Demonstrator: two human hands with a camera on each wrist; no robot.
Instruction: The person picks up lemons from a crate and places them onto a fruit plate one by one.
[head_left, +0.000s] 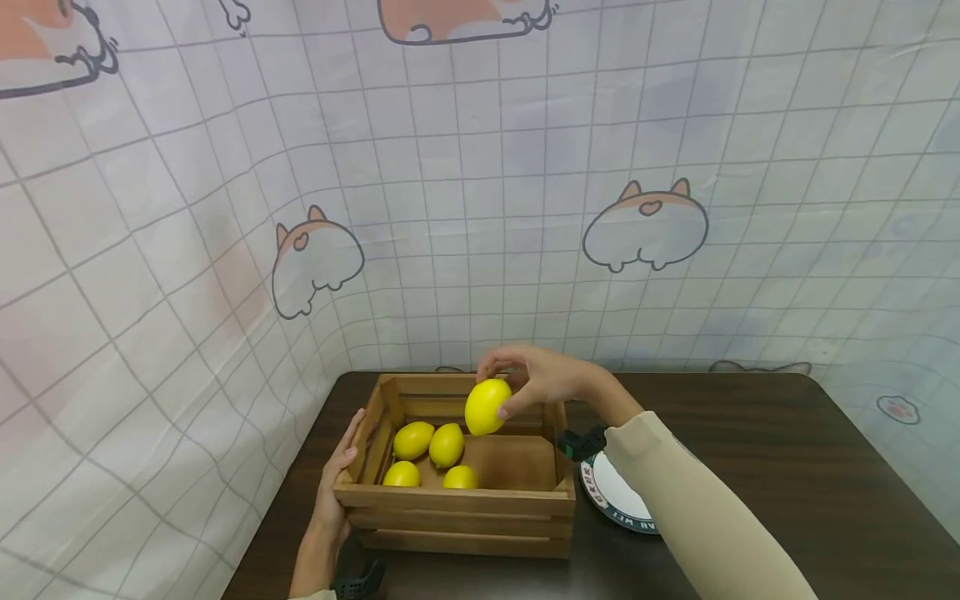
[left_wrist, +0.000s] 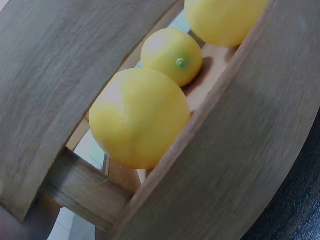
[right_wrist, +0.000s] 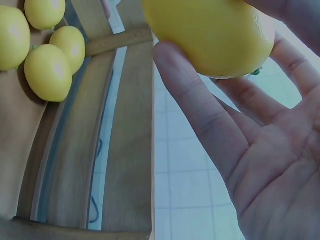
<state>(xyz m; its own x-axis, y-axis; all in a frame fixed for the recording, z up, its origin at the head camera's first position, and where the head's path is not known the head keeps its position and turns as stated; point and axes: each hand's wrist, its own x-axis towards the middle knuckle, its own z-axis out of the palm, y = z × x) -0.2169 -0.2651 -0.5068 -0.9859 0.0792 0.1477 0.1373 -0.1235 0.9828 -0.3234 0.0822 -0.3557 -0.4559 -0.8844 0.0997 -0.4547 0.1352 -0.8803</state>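
My right hand [head_left: 543, 379] pinches a yellow lemon [head_left: 487, 408] between thumb and fingers, over the slatted wooden crate [head_left: 461, 525]. In the right wrist view, the held lemon [right_wrist: 210, 40] shows a small green stem end, and the fingers [right_wrist: 200, 100] lie around it. Several lemons [head_left: 447, 445] lie in the crate's left half. My left hand [head_left: 330, 492] rests against the outside of the crate's left wall with its fingers stretched along it. Through a gap between slats, the left wrist view shows lemons [left_wrist: 140, 120] inside.
A white plate with a dark patterned rim [head_left: 637, 523] stands right of the crate, partly covered by my right forearm. The dark wooden table [head_left: 765, 467] extends to the right. A cloth printed with a grid and cartoon animals [head_left: 480, 208] hangs behind and at the left.
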